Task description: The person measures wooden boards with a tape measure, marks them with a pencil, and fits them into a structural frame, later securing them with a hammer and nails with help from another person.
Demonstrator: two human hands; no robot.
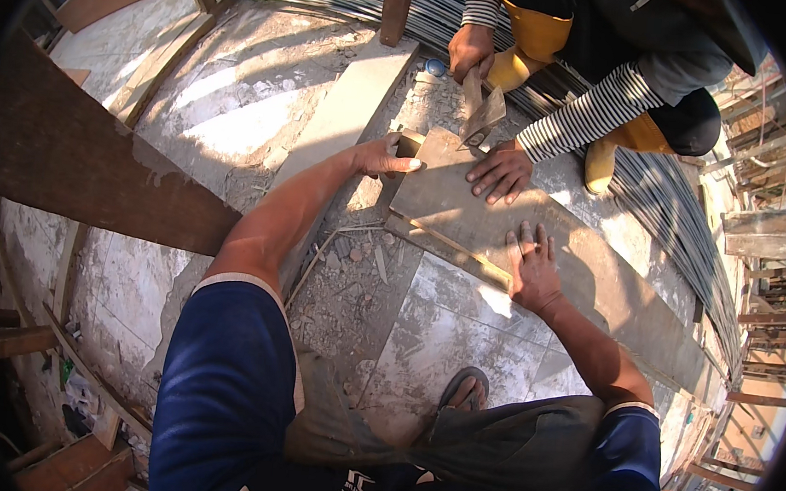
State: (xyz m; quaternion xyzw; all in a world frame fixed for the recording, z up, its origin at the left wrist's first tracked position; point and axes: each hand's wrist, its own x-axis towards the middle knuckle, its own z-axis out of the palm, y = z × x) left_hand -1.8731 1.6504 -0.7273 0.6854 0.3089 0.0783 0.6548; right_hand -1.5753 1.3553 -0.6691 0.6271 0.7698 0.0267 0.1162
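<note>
A long, wide plywood board (585, 270) lies in front of me, running from the centre toward the right. My left hand (386, 158) grips a small wooden block (409, 144) at the board's left end, its thumb pointing at the board's edge. Flat on top of the board rests my right hand (533, 268), fingers spread. Across from me a person in striped sleeves presses one hand (502, 172) on the board. That person's other hand (471, 50) grips what looks like a hammer (484, 122), its head just above the board near the block.
Long bundles of steel rods (673, 212) curve behind the person, who wears yellow boots (601, 162). A wooden plank (349, 104) lies left of the board. Beneath are rubble (344, 283) and dusty tiles (441, 332). A dark board (96, 144) juts in from the left.
</note>
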